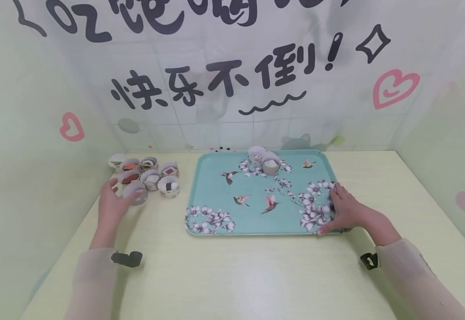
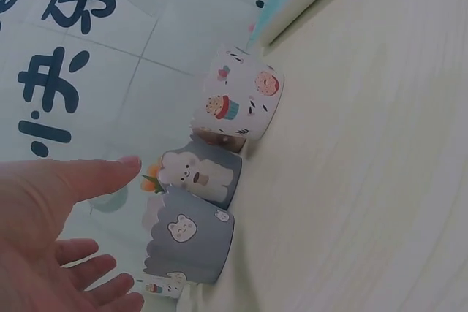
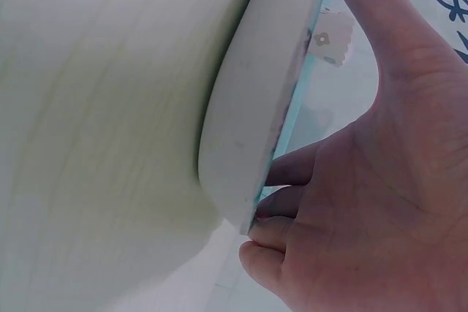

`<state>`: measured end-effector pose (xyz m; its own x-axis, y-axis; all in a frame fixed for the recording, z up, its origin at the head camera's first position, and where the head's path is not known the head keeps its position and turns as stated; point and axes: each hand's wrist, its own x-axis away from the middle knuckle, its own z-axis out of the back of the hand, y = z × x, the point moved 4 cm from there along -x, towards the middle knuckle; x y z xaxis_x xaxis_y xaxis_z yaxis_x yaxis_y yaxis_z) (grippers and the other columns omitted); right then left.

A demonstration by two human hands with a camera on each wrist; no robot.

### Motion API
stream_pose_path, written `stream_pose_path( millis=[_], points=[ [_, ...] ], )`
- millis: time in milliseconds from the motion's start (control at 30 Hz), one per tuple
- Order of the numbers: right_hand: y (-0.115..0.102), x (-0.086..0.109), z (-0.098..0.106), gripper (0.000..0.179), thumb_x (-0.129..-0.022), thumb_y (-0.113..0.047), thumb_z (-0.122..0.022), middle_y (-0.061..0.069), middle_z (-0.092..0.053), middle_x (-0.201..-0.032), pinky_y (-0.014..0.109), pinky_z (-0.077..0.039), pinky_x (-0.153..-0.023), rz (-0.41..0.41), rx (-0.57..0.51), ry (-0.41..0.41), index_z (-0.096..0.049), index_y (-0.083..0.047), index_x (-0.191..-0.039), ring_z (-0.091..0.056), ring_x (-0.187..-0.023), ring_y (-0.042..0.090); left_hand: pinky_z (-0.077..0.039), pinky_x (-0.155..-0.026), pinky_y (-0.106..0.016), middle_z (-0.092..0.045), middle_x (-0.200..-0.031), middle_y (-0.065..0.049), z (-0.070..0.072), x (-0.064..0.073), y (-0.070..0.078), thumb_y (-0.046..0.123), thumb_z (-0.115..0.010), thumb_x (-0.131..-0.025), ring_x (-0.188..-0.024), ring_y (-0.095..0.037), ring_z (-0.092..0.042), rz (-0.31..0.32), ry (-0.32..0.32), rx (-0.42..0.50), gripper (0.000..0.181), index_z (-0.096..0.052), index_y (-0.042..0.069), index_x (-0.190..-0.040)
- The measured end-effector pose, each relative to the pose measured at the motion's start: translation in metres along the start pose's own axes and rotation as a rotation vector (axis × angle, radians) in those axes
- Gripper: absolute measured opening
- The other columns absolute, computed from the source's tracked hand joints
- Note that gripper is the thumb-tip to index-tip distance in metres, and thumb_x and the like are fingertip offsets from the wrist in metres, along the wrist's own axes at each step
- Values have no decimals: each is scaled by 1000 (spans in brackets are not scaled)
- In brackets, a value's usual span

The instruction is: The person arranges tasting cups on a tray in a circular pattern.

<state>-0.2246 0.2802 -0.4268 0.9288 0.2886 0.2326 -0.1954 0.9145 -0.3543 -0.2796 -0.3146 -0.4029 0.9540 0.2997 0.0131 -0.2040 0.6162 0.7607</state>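
Observation:
My left hand [image 1: 114, 202] reaches over a grey paper cup [image 2: 194, 235] with a bear face, at the front of a cluster of cups. Its thumb and fingers are spread above the scalloped rim. Just behind stand another grey cup [image 2: 208, 169] with a white bear and a white cup [image 2: 245, 93] with cupcake prints. My right hand [image 1: 348, 209] rests on the right front corner of a turquoise tray [image 1: 216, 178], thumb at the front edge and fingers along the right rim. Two paper cups, one upright [image 1: 271, 164] and one beside it [image 1: 256, 155], are at the tray's back.
Several cups in the left cluster hold sushi-like pieces, among them an orange-topped piece [image 1: 130, 166] and a white piece with a black band [image 1: 170, 186]. The pale wooden table [image 1: 232, 275] meets a printed back curtain [image 1: 224, 133] and side sheets left and right.

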Motion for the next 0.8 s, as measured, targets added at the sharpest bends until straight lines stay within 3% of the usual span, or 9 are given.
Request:
stream_pose_path(
  millis=[300,500,800],
  points=[
    [-1,1,0,136,-64,-51,-89,50,2,-151,70,-13,-118,7,6,9,-13,28,-143,-3,-142,65,-38,-115,-54,-20,-159,-31,-6,-5,-19,32,-70,-92,-144,-46,-34,93,-70,58,94,-12,-7,-154],
    [-1,0,0,136,-63,-52,-90,50,0,-151,70,-14,-117,7,16,14,-14,28,-143,-5,-142,64,-40,-111,-50,-25,-158,-32,-10,-9,-24,36,-70,-91,-141,-44,-38,104,-110,40,97,-11,-8,-155],
    [-1,-1,1,137,-63,-53,-89,51,0,-151,70,-15,-117,5,16,1,-14,28,-143,-5,-142,65,-41,-106,-49,-34,-152,-33,-13,-9,-25,32,-69,-92,-136,-43,-41,112,-100,21,87,-18,-8,-152]
  ],
)
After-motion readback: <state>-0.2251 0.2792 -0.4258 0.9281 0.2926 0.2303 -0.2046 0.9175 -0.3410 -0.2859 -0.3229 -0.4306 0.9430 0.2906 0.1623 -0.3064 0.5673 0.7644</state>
